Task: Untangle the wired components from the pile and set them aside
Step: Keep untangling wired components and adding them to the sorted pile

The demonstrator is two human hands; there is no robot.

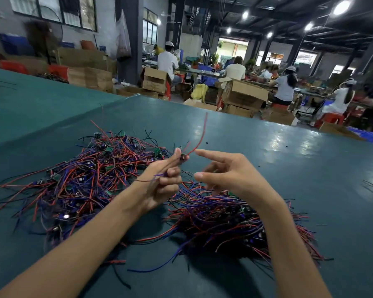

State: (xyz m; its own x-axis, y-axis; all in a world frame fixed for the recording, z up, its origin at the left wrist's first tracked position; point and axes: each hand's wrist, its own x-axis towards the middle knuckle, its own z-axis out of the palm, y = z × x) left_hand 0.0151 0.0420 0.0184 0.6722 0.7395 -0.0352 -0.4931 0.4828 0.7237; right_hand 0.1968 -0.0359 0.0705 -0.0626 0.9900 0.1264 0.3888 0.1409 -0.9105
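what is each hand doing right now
Left hand: grips a wired component, its red wire sticking up.
Right hand: open, holds nothing.

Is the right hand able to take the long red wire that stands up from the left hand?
Probably yes. The open right hand has its index finger stretched close beside the long red wire, and nothing shows between them. The left hand pinches the wire's lower end.

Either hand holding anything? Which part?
Left hand pinches one wired component at its small dark body, red lead sticking up, purple lead trailing through the curled fingers. Right hand is open, holding nothing.
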